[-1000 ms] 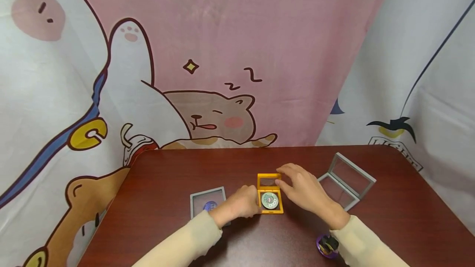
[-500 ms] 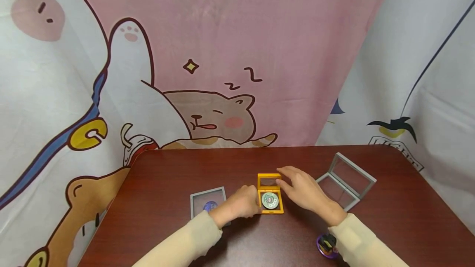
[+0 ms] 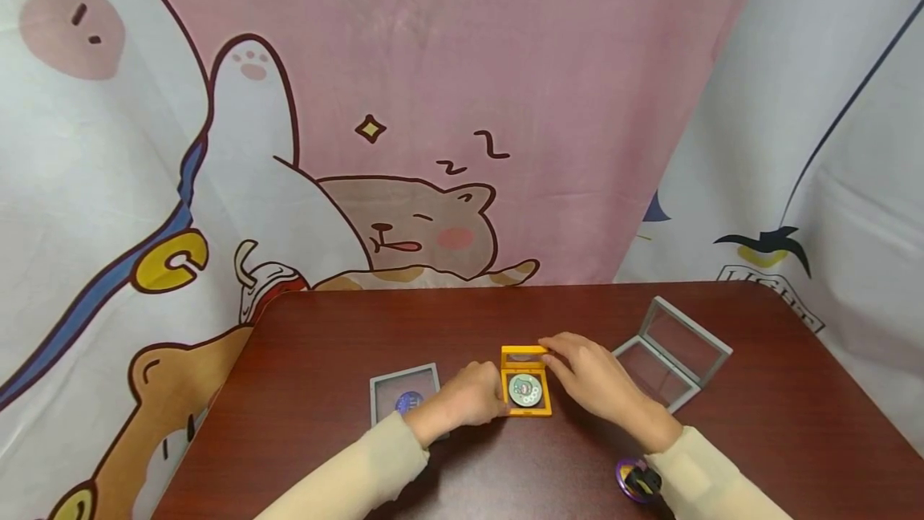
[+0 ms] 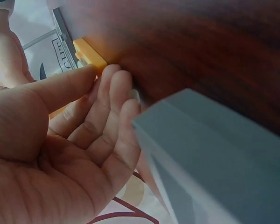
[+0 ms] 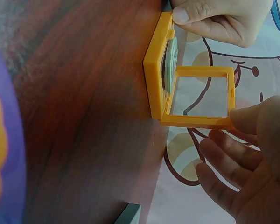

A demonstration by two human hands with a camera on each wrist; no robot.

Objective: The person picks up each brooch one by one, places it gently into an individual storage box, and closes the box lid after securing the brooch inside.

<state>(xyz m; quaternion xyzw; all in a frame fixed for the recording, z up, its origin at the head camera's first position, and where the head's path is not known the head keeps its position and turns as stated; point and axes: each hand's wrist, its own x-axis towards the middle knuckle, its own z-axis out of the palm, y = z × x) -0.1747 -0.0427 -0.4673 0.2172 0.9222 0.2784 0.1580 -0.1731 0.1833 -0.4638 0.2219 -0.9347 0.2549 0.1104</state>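
A small yellow display case (image 3: 530,413) lies on the table with its hinged lid (image 3: 524,350) standing up at the back. In its base sits a round pale green badge (image 3: 524,391) with a cartoon print. My left hand (image 3: 476,393) pinches the left edge of the base; in the right wrist view its thumb presses on the rim. At the lid's upper right corner, my right hand (image 3: 595,379) pinches the yellow frame (image 5: 231,93) between thumb and forefinger, the other fingers loosely bent below. The lid's window is see-through.
Left of my left hand lies a grey display case (image 3: 373,401) with a blue round badge (image 3: 408,401), partly under my forearm. An open grey case (image 3: 695,329) stands at the back right. A purple-rimmed round badge (image 3: 622,481) lies by my right sleeve.
My right hand has come slightly down and toward me, and the yellow lid has tipped forward with it. The left hand keeps its place on the base.
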